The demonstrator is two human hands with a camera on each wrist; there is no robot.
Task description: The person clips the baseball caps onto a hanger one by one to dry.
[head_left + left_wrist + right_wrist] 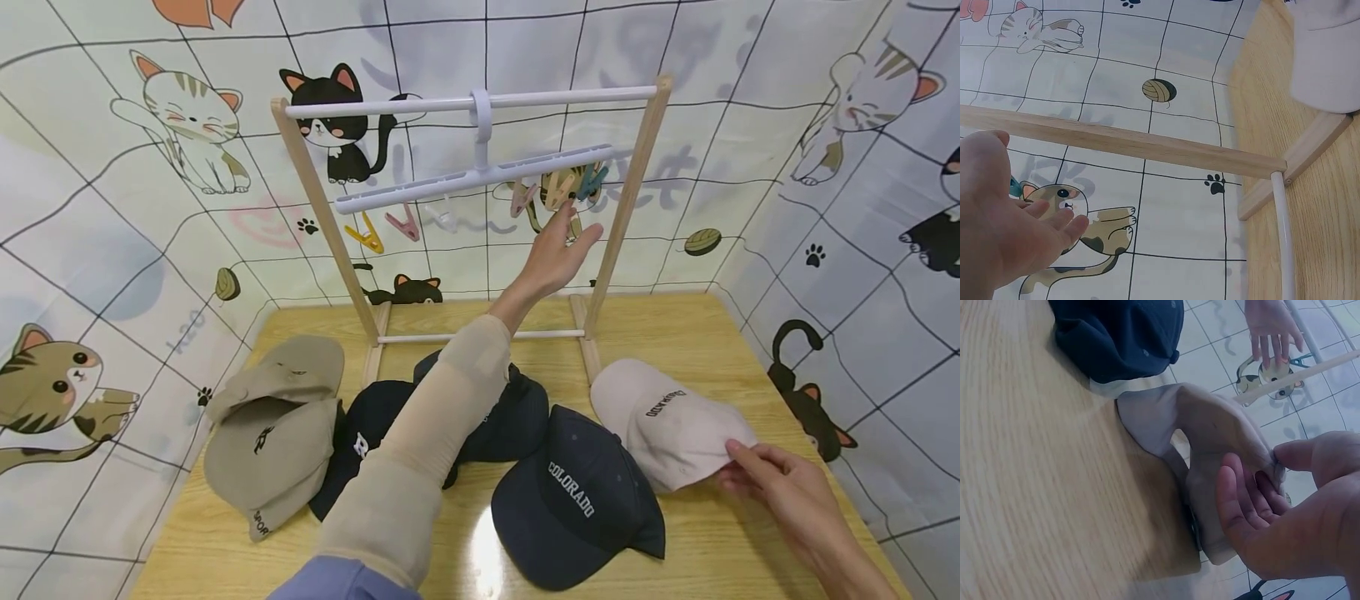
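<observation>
My left hand (558, 254) reaches up under the right end of a white hanger (480, 177), its fingers extended. The fingertips come right at a beige clip (558, 190) and a teal clip (591, 180) hanging there; in the left wrist view the hand (1022, 219) covers most of that teal clip. At the right side of the table, my right hand (787, 492) pinches the edge of a pale COLORADO cap (678, 425) between thumb and fingers. The right wrist view shows the thumb outside and the fingers inside this cap (1216, 431).
The hanger hooks on a white rod of a wooden stand (626, 200). Yellow (365, 235), pink (405, 223) and white clips hang at its left. A dark COLORADO cap (577, 500), black caps (378, 417) and khaki caps (277, 442) lie on the wooden table (690, 333).
</observation>
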